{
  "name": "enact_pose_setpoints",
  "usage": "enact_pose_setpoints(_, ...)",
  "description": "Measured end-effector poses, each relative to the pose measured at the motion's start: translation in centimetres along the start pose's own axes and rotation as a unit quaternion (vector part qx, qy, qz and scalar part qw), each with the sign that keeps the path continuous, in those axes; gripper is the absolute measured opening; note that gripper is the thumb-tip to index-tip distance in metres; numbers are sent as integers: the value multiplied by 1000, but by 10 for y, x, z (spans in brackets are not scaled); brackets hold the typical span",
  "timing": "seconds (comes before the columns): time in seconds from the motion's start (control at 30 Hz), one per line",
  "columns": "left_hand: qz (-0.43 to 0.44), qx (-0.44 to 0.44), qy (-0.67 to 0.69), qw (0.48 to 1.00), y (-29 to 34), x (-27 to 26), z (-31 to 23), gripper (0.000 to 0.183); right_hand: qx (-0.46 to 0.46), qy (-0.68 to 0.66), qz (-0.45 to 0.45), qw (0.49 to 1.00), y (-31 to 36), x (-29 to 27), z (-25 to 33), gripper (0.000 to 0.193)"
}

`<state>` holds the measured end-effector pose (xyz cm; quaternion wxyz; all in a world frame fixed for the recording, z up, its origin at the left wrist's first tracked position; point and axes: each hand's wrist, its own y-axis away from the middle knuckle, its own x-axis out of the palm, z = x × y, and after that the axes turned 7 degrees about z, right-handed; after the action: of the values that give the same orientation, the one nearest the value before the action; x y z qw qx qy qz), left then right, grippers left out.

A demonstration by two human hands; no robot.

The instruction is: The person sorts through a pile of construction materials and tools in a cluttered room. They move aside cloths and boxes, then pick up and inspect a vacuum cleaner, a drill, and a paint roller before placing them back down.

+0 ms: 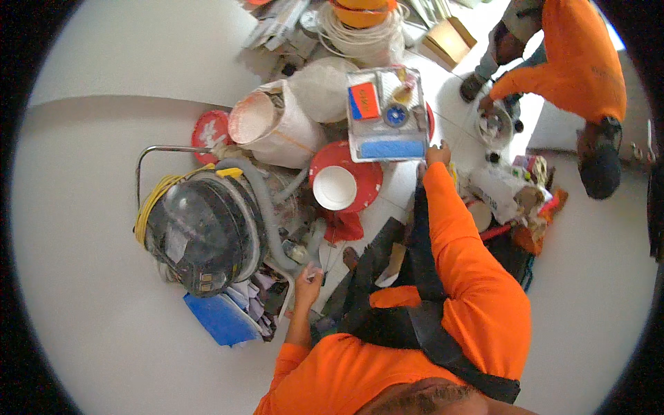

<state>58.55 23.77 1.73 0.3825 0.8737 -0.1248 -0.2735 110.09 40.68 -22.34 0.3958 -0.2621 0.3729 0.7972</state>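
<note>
My right arm reaches forward, and my right hand (437,153) is closed at the near right corner of a clear plastic tray (354,135). In the tray are a blue paint roller sleeve (392,149), a blue round disc (396,115) and an orange-and-blue packet (364,101). A red rim shows beneath its right side. Lower left, my left hand (308,278) is closed beside the grey hose of a vacuum cleaner; a small pale thing shows at its fingers, too small to name. Left of the tray, a white tub (335,188) stands on a red bucket lid (366,181).
A dusty black vacuum cleaner (200,232) with a grey hose (266,214) stands left. Beyond it is a white sack (294,128). At the far right a co-worker (581,59) bends over a clear bucket (494,130). Bags (508,194) lie to my right.
</note>
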Motion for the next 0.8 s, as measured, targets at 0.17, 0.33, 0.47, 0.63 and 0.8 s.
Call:
enact_pose_setpoints(0.17, 18, -16, 31, 999, 8, 3, -20, 54, 12, 127, -14, 992, 66, -50, -110, 39)
enact_pose_setpoints(0.33, 43, -41, -91, 994, 2, -13, -10, 52, 200, 210, 130, 948, 137, -134, -219, 38)
enact_pose_setpoints(0.47, 74, 17, -175, 982, -13, -27, -31, 55, 301, 207, 126, 922, 165, -185, -266, 35)
enact_pose_setpoints(0.63, 120, 96, -173, 973, -46, -42, -31, 60, 297, 202, 148, 921, 183, -213, -283, 43)
enact_pose_setpoints(0.8, 93, 10, -109, 990, -60, -36, -56, 58, 306, 206, 158, 916, 225, -235, -225, 41)
